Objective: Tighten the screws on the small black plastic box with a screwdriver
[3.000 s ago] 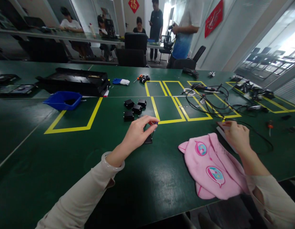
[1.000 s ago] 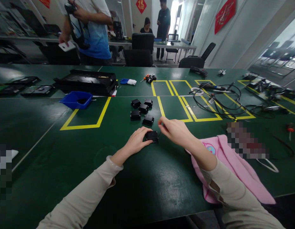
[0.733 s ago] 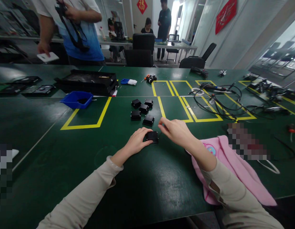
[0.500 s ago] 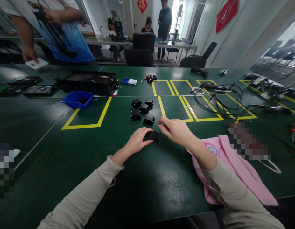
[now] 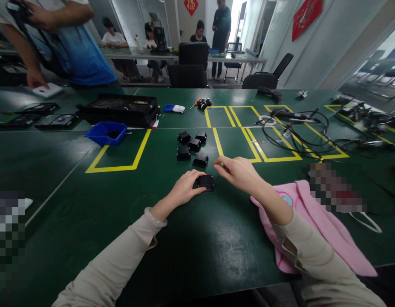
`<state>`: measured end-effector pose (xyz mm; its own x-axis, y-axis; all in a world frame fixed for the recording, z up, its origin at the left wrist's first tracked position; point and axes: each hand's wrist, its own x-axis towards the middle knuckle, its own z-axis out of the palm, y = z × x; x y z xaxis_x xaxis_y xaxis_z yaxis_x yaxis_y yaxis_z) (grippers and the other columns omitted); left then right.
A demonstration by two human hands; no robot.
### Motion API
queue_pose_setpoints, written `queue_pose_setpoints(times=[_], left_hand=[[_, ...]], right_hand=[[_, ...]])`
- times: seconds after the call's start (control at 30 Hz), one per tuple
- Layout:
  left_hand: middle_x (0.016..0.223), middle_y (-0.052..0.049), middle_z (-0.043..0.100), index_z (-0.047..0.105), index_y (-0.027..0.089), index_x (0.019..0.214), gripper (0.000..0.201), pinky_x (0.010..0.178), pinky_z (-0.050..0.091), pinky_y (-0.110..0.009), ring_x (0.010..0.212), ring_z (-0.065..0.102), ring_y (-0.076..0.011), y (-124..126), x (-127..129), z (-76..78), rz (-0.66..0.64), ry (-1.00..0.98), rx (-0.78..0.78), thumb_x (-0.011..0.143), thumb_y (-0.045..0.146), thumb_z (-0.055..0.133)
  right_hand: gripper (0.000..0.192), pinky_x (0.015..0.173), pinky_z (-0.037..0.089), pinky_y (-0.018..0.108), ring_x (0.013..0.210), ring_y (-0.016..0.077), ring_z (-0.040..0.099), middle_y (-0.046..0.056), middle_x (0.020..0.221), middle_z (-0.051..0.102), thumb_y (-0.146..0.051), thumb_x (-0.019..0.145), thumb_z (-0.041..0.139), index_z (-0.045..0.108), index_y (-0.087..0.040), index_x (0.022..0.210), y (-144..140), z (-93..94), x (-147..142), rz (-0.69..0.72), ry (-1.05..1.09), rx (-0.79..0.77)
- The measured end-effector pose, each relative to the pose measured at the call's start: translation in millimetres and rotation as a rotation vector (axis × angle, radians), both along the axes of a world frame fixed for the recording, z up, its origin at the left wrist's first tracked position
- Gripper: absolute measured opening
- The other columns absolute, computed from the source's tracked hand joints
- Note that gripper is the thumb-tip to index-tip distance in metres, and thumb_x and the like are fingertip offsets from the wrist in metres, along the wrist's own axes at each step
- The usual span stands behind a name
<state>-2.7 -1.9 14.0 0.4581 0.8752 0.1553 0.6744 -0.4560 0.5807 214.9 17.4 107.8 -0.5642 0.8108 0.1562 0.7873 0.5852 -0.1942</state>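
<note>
A small black box (image 5: 205,182) with shiny fasteners at its sides lies on the green table. My left hand (image 5: 186,187) grips it from the left, fingers over the far side and thumb along the near side. Just right of the box, my right hand (image 5: 238,172) is closed in a pinch. Something thin and dark shows at those fingertips, too small to name, its tip close to the box's right side. Several similar black boxes (image 5: 194,144) sit in a loose group beyond my hands.
A blue scoop-shaped bin (image 5: 105,133) and a long black tray (image 5: 120,106) stand at the left. Screwdrivers (image 5: 202,103) and gloves (image 5: 174,108) lie farther back. Cables (image 5: 293,138) sprawl across yellow-taped areas. Pink cloth (image 5: 299,213) lies under my right forearm. A person (image 5: 76,47) stands across the table.
The view has shifted slightly. Both hands keep nearly the same pose at the black box. The person across the table has leaned to the left, a hand still on a white object.
</note>
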Motion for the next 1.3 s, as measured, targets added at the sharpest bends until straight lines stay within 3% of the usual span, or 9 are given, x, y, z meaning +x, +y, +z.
queue_pose_setpoints(times=[0.6,0.8,1.3], left_hand=[[0.112,-0.005,0.059,0.055,0.024,0.117,0.035,0.091,0.044,-0.037,0.106,0.055,-0.0247,-0.4,0.5,-0.9,0.012,-0.014,0.004,0.085,0.035,0.064],[0.113,-0.006,0.059,0.055,0.023,0.117,0.035,0.09,0.044,-0.037,0.106,0.054,-0.0251,-0.7,0.4,0.0,0.009,-0.004,0.001,0.086,0.037,0.064],[0.111,-0.006,0.059,0.054,0.023,0.118,0.037,0.09,0.044,-0.037,0.105,0.055,-0.025,-0.4,-0.8,-2.6,-0.008,-0.031,0.013,0.085,0.037,0.064]], right_hand=[[0.033,0.06,0.029,0.026,0.065,0.0147,0.057,0.001,0.073,0.065,-0.034,0.096,0.034,0.055,-0.019,0.116,-1.8,0.7,-0.4,0.038,0.046,-0.038],[0.032,0.061,0.03,0.025,0.064,0.0143,0.056,0.001,0.071,0.064,-0.041,0.096,0.035,0.059,-0.021,0.105,0.2,-0.3,0.8,0.029,0.036,-0.052],[0.03,0.059,0.028,0.025,0.06,0.0128,0.051,0.0,0.067,0.06,-0.037,0.096,0.036,0.058,-0.02,0.107,-1.1,-0.1,1.3,0.047,0.04,-0.058]])
